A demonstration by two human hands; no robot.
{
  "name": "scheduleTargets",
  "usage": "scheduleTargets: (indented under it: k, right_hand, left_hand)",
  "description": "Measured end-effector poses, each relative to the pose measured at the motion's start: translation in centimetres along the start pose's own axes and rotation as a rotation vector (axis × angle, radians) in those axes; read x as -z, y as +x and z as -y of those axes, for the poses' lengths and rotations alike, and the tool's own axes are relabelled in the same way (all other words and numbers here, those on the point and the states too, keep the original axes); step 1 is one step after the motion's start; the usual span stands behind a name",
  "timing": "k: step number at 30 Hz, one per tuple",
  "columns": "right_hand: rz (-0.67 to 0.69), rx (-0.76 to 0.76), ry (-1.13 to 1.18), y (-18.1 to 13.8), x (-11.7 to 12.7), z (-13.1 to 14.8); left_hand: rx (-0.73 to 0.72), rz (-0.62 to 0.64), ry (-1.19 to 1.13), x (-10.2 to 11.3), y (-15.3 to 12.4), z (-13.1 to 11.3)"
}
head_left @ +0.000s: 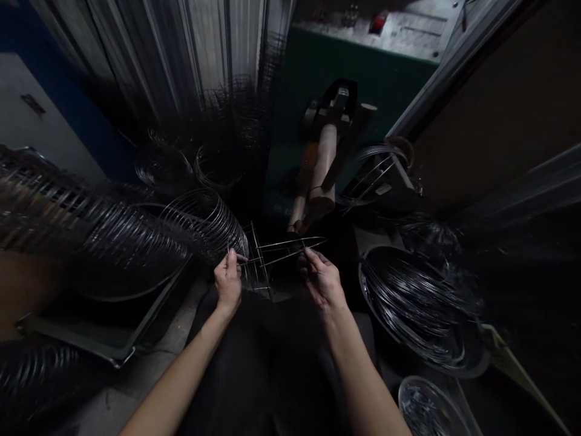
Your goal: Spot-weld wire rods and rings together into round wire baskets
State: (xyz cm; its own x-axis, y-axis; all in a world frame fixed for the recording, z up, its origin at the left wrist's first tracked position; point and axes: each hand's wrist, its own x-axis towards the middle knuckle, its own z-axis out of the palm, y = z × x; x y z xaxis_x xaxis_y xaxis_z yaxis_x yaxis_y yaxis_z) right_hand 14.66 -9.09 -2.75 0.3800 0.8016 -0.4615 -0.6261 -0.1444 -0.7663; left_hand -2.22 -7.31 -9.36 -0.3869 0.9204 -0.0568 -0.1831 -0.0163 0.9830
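In front of me both hands hold a small wire frame made of thin metal rods. My left hand pinches its left side, next to a row of wire rings. My right hand is closed on the long rods that stick out to the right. Just beyond the frame stands a machine arm with a wooden-coloured part, mounted on a green machine.
A long row of wire rings lies over a grey tray at the left. A round pan of wire hoops sits at the right, a bowl of small parts below it. Corrugated metal wall behind.
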Motion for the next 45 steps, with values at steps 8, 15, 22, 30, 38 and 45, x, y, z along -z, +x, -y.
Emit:
scheduleTargets:
  k: [8,15,22,30,38,45]
  right_hand:
    - [-0.021,0.000,0.033,-0.1,-0.7,0.3]
    - [-0.039,-0.018,0.057,-0.4,-1.2,0.6]
    - [-0.096,-0.016,0.073,-0.4,-1.5,0.6]
    - [-0.101,-0.024,0.080,0.0,-2.2,0.8]
    - [-0.068,-0.044,0.100,-1.0,-1.5,0.8]
    - [-0.083,-0.048,0.083,-1.8,1.3,0.6]
  left_hand:
    - [0.031,0.014,-0.016,-0.3,0.3,-0.9]
    - [0.020,0.033,0.005,-0.4,0.8,-1.4]
    - [0.054,0.048,0.023,-0.4,0.7,-1.7]
    - [0.051,0.059,-0.001,-0.5,1.3,-1.8]
    - [0.078,0.053,-0.098,-0.7,1.1,-2.0]
    - [0.059,0.036,-0.168,-1.3,1.9,-2.0]
